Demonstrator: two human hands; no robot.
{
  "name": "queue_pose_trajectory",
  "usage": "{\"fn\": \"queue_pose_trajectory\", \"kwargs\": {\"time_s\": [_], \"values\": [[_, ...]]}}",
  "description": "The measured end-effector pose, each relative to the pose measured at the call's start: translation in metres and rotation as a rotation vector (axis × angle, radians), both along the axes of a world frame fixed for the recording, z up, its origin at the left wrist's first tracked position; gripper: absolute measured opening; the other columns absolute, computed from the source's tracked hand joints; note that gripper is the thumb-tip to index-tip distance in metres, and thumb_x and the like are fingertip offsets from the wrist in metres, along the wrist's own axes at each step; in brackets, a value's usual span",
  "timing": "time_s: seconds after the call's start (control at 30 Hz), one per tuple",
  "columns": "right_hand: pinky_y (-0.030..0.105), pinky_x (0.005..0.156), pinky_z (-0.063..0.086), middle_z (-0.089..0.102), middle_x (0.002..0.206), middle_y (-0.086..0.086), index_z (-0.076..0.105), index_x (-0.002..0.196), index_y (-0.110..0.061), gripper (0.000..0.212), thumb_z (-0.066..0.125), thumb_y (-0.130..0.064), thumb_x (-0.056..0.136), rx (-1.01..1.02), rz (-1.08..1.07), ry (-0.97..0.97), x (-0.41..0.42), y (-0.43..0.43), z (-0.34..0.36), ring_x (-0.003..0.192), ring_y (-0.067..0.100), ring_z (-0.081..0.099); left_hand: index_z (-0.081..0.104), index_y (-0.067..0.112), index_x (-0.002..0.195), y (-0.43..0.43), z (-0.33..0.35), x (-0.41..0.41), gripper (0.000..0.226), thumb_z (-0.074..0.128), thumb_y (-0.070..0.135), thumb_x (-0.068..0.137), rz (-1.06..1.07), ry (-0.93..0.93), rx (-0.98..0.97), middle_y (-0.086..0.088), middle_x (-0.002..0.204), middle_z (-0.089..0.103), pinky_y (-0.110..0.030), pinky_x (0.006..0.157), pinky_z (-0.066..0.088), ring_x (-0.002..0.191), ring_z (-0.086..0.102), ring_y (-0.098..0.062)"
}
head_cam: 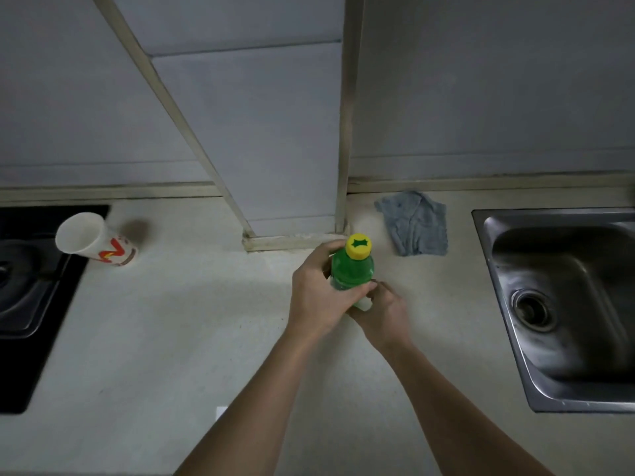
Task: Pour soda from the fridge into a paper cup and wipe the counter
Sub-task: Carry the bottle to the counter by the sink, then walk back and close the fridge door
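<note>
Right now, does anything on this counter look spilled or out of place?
Nothing stands out. The counter shows no spill. The paper cup stands mouth up beside the cooktop; the soda bottle, cap on, is held by the left hand and right hand. The cloth lies crumpled near the sink.

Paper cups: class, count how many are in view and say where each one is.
1. The paper cup sits on the counter at far left, beside the black stove. Others could lie outside the frame.

Hidden: bottle [352, 270] base; cut off: sink [549, 211] (right edge), stove [13, 372]
</note>
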State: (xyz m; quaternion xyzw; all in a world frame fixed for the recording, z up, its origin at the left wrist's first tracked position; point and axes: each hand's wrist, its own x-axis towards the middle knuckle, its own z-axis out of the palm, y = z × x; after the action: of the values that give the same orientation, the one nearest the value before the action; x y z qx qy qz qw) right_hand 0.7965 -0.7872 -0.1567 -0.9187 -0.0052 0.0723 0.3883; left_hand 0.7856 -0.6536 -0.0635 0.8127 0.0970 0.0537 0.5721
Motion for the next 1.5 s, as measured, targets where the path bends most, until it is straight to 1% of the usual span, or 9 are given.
{"fn": "queue_pose_trajectory", "kwargs": {"time_s": [0.17, 0.37, 0.6, 0.73, 0.83, 0.9, 1.17, 1.27, 1.5], "values": [[0.026, 0.061, 0.04, 0.065, 0.088, 0.008, 0.069, 0.102, -0.009, 0.044, 0.087, -0.031, 0.069, -0.02, 0.007, -0.021, -0.002, -0.003, -0.01, 0.073, 0.021, 0.058, 0.064, 0.035, 0.112, -0.004, -0.012, -0.005, 0.066, 0.096, 0.017, 0.057, -0.009, 0.021, -0.013, 0.023, 0.104, 0.067, -0.01, 0.084, 0.048, 0.1, 0.059, 0.011], [0.024, 0.063, 0.043, 0.067, 0.089, 0.006, 0.069, 0.105, -0.009, 0.045, 0.087, -0.03, 0.069, -0.024, 0.006, -0.086, -0.008, -0.004, -0.01, 0.072, 0.017, 0.058, 0.058, 0.045, 0.112, -0.002, -0.015, -0.005, 0.069, 0.096, 0.021, 0.059, -0.015, 0.017, 0.013, 0.039, 0.106, 0.061, -0.007, 0.085, 0.047, 0.105, 0.057, 0.013], [0.03, 0.065, 0.048, 0.067, 0.093, 0.008, 0.068, 0.107, -0.008, 0.043, 0.084, -0.029, 0.073, -0.051, 0.03, -0.027, -0.008, -0.002, -0.004, 0.077, 0.022, 0.06, 0.053, 0.045, 0.12, 0.002, -0.018, -0.008, 0.071, 0.092, 0.022, 0.065, -0.075, 0.047, 0.038, 0.029, 0.114, 0.061, -0.008, 0.09, 0.045, 0.11, 0.054, 0.012], [0.029, 0.077, 0.048, 0.066, 0.109, 0.009, 0.065, 0.12, -0.009, 0.045, 0.077, -0.027, 0.081, -0.162, 0.088, 0.005, -0.001, -0.008, 0.012, 0.096, 0.027, 0.063, 0.042, 0.038, 0.14, 0.012, -0.011, -0.009, 0.088, 0.09, 0.034, 0.065, -0.172, 0.112, 0.206, 0.022, 0.133, 0.05, -0.002, 0.096, 0.03, 0.119, 0.044, 0.009], [0.03, 0.097, 0.045, 0.058, 0.13, 0.007, 0.051, 0.139, -0.013, 0.053, 0.067, -0.025, 0.09, -0.303, 0.149, -0.008, 0.008, -0.018, 0.037, 0.117, 0.023, 0.055, 0.029, 0.031, 0.152, 0.031, 0.0, -0.013, 0.089, 0.079, 0.036, 0.078, -0.251, 0.185, 0.52, 0.005, 0.152, 0.04, -0.025, 0.111, 0.035, 0.139, 0.035, -0.014], [0.033, 0.099, 0.043, 0.055, 0.134, 0.007, 0.048, 0.141, -0.015, 0.051, 0.062, -0.024, 0.093, -0.355, 0.166, -0.033, 0.014, -0.023, 0.06, 0.121, 0.025, 0.052, 0.027, 0.027, 0.154, 0.046, 0.011, -0.013, 0.083, 0.072, 0.034, 0.085, -0.264, 0.195, 0.702, -0.001, 0.155, 0.038, -0.034, 0.114, 0.036, 0.142, 0.034, -0.02], [0.037, 0.085, 0.05, 0.063, 0.121, 0.006, 0.06, 0.124, -0.015, 0.037, 0.056, -0.019, 0.088, -0.476, 0.139, -0.31, 0.041, -0.038, 0.164, 0.109, 0.027, 0.058, 0.057, 0.019, 0.136, 0.074, 0.088, 0.019, 0.056, 0.069, 0.028, 0.082, -0.194, -0.13, 1.003, -0.001, 0.13, 0.063, -0.037, 0.094, 0.051, 0.118, 0.058, -0.026], [0.04, 0.084, 0.05, 0.066, 0.113, 0.01, 0.065, 0.118, -0.011, 0.035, 0.061, -0.017, 0.084, -0.484, 0.117, -0.415, 0.046, -0.039, 0.2, 0.101, 0.033, 0.061, 0.064, 0.017, 0.125, 0.077, 0.115, 0.029, 0.05, 0.071, 0.027, 0.077, -0.153, -0.228, 1.062, -0.002, 0.118, 0.069, -0.038, 0.085, 0.056, 0.105, 0.064, -0.026], [0.038, 0.094, 0.046, 0.062, 0.122, 0.002, 0.059, 0.128, -0.02, 0.037, 0.056, -0.026, 0.091, -0.453, 0.062, -0.505, 0.04, -0.014, 0.248, 0.109, 0.024, 0.058, 0.066, 0.021, 0.12, 0.081, 0.151, 0.028, 0.044, 0.062, 0.035, 0.078, -0.154, -0.301, 1.187, 0.002, 0.111, 0.07, -0.039, 0.079, 0.054, 0.097, 0.064, -0.023]]}}
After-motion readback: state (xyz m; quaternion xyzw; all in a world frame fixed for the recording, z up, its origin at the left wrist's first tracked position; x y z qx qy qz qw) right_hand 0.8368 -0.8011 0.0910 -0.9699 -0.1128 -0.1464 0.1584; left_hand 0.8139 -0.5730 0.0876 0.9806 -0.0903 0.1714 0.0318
